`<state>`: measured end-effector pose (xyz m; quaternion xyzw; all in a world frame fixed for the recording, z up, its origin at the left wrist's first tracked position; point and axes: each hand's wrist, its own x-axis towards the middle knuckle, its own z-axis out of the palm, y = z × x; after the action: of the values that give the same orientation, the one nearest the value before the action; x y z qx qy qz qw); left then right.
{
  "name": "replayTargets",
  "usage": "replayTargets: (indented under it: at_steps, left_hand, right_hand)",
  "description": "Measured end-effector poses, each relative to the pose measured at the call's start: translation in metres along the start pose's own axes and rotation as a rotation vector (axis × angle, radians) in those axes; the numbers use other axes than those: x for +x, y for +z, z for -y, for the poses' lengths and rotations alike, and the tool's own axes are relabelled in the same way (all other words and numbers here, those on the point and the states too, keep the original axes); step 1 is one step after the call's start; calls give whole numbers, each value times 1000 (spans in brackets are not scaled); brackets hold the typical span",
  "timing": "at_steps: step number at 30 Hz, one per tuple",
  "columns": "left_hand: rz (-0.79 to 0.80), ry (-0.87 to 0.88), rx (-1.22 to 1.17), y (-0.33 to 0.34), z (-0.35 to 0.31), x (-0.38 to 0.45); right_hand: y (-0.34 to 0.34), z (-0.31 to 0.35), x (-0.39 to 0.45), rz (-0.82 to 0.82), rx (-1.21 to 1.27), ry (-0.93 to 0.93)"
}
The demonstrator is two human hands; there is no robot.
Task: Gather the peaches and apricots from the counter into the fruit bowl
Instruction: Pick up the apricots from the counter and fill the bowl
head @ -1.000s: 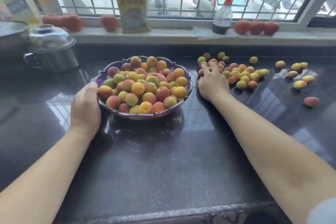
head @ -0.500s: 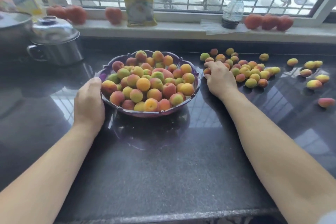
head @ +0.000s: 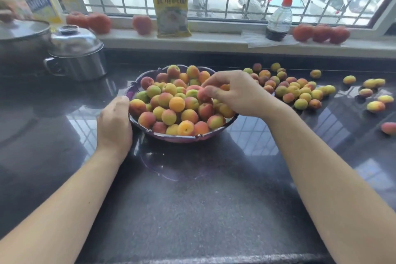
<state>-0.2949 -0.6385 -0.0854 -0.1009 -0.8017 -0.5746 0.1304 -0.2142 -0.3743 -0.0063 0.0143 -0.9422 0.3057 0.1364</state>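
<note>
A purple fruit bowl (head: 184, 136), heaped with several peaches and apricots, stands on the dark counter. My left hand (head: 114, 124) grips the bowl's left rim. Over the right half of the bowl hovers my right hand (head: 233, 91), its fingers curled round a small orange apricot (head: 225, 87) and touching a reddish fruit on the heap. To the right of the bowl lies a loose pile of fruit (head: 293, 90) on the counter. A few more fruits (head: 376, 106) are scattered toward the right edge.
Two steel pots (head: 77, 58) with lids stand at the back left. On the window sill are tomatoes (head: 321, 33), a yellow packet (head: 172, 8) and a spray bottle (head: 279, 15). The counter's front edge (head: 192, 260) runs along the bottom.
My right hand has left the loose pile and moved left over the bowl with fruit in its fingers. My left hand stays on the rim.
</note>
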Motion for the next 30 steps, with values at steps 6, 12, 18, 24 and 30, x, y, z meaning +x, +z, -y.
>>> replayTargets:
  at_steps: [6, 12, 18, 24, 30]
  left_hand:
    - [-3, -31, -30, 1, 2, 1]
    - [-4, -21, -26, 2, 2, 1]
    - [-4, -17, -8, 2, 3, 1]
    - [-19, -34, -35, 2, 5, 2]
    - [-21, -27, -22, 2, 5, 2]
  right_hand:
    - [-19, -102, -4, -568, -223, 411]
    - [-5, -140, -12, -367, -545, 560]
    - [-12, -132, -18, -359, -653, 723]
    - [-18, -110, -19, -342, -620, 804]
    - [-34, -38, -10, -445, 107, 188]
